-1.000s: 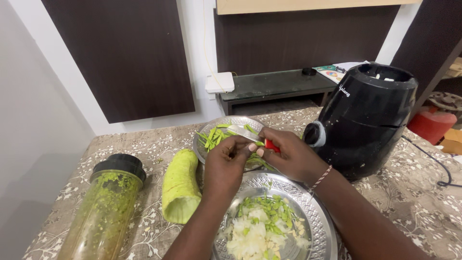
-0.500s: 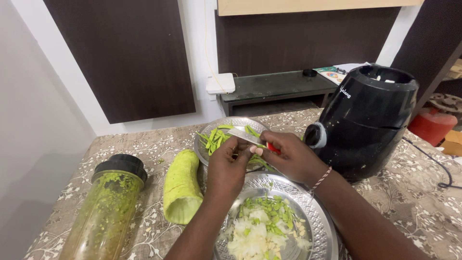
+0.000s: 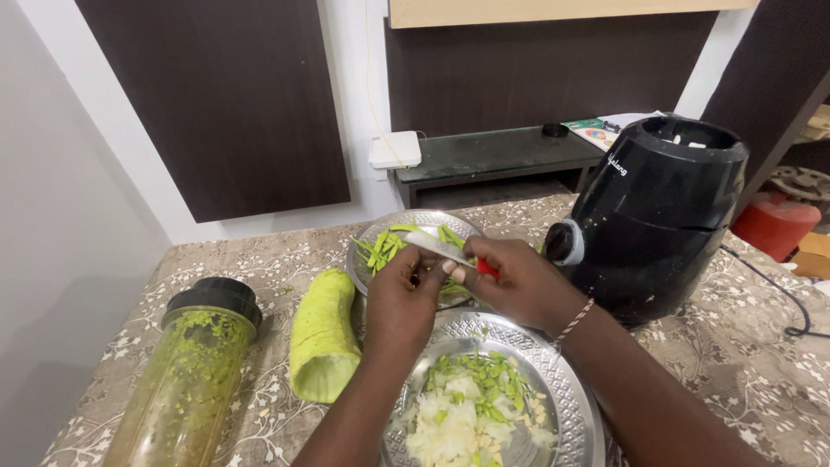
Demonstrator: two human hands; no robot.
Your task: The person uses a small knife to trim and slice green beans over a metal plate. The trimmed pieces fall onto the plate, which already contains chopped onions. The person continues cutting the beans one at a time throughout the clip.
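**Knife held over the small plate of green strips**

Knife [image 3: 445, 249] work is happening toward the far middle of the worktop [image 3: 761, 363], so I'll go from the biggest thing down. The black mixer base [image 3: 657, 216] stands at the right side, probably parked clear of my arms. Along the left edge a clear jar [image 3: 194, 372] with a black lid lies tipped, smeared green inside. Nearest me sits the large steel plate [image 3: 571, 389], holding chopped green and white pieces, likely placed to catch what I cut. Beside it lies the peeled pale-green gourd [image 3: 324, 342], its long axis running from near edge to far edge. Behind is the small steel plate [image 3: 415, 227] of green strips.

My right hand [image 3: 519, 285] is closed round the red handle; the blade points left and slightly away, long axis across the worktop. My left hand [image 3: 402, 298] has its fingers [image 3: 450, 270] pinched together at the blade; what they grip is hidden.
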